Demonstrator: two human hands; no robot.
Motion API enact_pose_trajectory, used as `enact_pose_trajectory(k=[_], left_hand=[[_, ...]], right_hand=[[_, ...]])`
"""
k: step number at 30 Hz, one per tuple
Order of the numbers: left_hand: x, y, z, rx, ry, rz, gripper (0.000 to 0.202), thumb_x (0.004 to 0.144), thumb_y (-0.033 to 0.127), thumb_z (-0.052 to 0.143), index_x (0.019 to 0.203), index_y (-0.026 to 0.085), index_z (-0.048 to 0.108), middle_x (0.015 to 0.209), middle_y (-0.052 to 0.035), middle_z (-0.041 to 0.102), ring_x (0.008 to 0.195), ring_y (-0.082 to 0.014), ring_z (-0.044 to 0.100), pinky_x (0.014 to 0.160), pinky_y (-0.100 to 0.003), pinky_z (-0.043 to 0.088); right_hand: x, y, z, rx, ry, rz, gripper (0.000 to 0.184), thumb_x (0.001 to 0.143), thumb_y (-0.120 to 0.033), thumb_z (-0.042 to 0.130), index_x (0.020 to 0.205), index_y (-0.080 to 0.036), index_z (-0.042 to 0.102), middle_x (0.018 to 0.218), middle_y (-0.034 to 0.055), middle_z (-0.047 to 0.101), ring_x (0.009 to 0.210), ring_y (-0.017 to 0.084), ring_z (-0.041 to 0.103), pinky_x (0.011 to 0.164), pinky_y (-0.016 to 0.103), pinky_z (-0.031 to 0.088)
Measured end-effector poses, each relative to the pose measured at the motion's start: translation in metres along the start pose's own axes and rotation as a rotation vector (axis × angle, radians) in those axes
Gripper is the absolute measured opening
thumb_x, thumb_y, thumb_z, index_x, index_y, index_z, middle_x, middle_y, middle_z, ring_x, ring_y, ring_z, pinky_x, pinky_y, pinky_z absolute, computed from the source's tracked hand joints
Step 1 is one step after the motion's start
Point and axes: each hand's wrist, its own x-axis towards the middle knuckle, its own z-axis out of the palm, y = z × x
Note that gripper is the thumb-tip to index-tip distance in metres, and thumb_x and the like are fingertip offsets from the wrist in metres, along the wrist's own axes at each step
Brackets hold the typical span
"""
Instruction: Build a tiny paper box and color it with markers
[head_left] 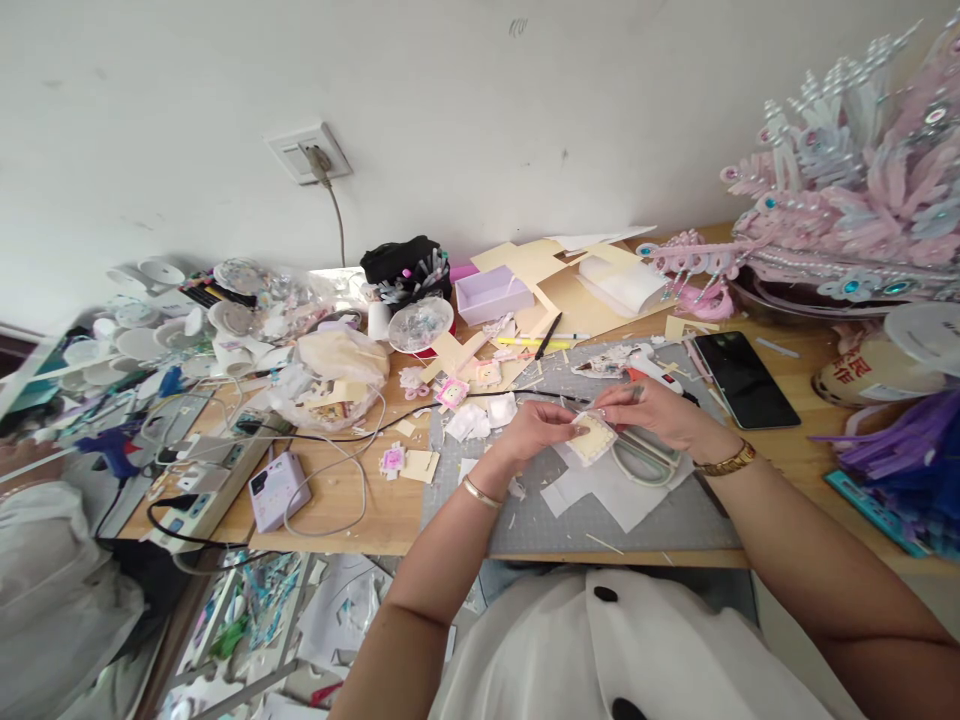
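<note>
My left hand [538, 428] pinches the left edge of a small cream square piece [592, 437] edged with white beads, held just above the grey cutting mat [570, 515]. My right hand [654, 412] is closed over the piece's right side, fingers curled on it. Under the right hand lie scissors with pale handles [643, 462] on white paper scraps [600, 490]. Both wrists wear gold bracelets.
A black phone [744, 378] lies right of the mat. A white glue gun [651, 366], a lilac box [493, 293], cream foam sheets [555, 285], a pink beaded headdress [840, 200], a purple device [276, 488] with cables and cluttered cups [187, 320] crowd the wooden table.
</note>
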Motion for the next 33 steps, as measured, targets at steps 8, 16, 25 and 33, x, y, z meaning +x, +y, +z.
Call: enact_pose_trajectory(k=[8, 16, 25, 33], left_hand=[[-0.001, 0.0, 0.001, 0.004, 0.013, -0.004, 0.033, 0.048, 0.038, 0.091, 0.067, 0.014, 0.076, 0.065, 0.0002, 0.067, 0.062, -0.01, 0.052, 0.064, -0.026, 0.039], [-0.001, -0.001, 0.0, -0.023, -0.003, -0.012, 0.036, 0.049, 0.039, 0.092, 0.069, 0.014, 0.076, 0.068, -0.0015, 0.07, 0.065, -0.0119, 0.055, 0.067, -0.027, 0.041], [-0.002, -0.001, 0.0, -0.078, -0.02, 0.055, 0.039, 0.051, 0.044, 0.092, 0.073, 0.014, 0.078, 0.072, -0.0032, 0.072, 0.066, -0.013, 0.058, 0.072, -0.029, 0.044], [-0.001, 0.002, 0.002, -0.098, 0.002, 0.017, 0.044, 0.044, 0.045, 0.094, 0.069, 0.014, 0.077, 0.068, -0.0031, 0.072, 0.063, -0.0122, 0.058, 0.069, -0.028, 0.045]], right_hand=[[0.0, -0.001, 0.005, -0.153, 0.093, -0.07, 0.029, 0.065, -0.048, 0.078, 0.071, -0.02, 0.077, 0.081, 0.0062, 0.073, 0.072, 0.019, 0.06, 0.069, 0.035, 0.049], [-0.002, -0.004, 0.004, -0.093, 0.055, -0.046, 0.03, 0.064, -0.045, 0.079, 0.077, -0.019, 0.079, 0.082, 0.006, 0.074, 0.072, 0.019, 0.061, 0.066, 0.032, 0.049], [-0.005, -0.008, -0.001, 0.137, 0.06, 0.08, 0.036, 0.062, -0.051, 0.082, 0.081, -0.02, 0.077, 0.087, 0.0061, 0.073, 0.081, 0.02, 0.063, 0.066, 0.031, 0.051], [-0.003, -0.007, 0.003, 0.181, 0.04, 0.104, 0.04, 0.057, -0.048, 0.086, 0.079, -0.016, 0.076, 0.077, 0.0044, 0.071, 0.069, 0.016, 0.06, 0.064, 0.031, 0.049]])
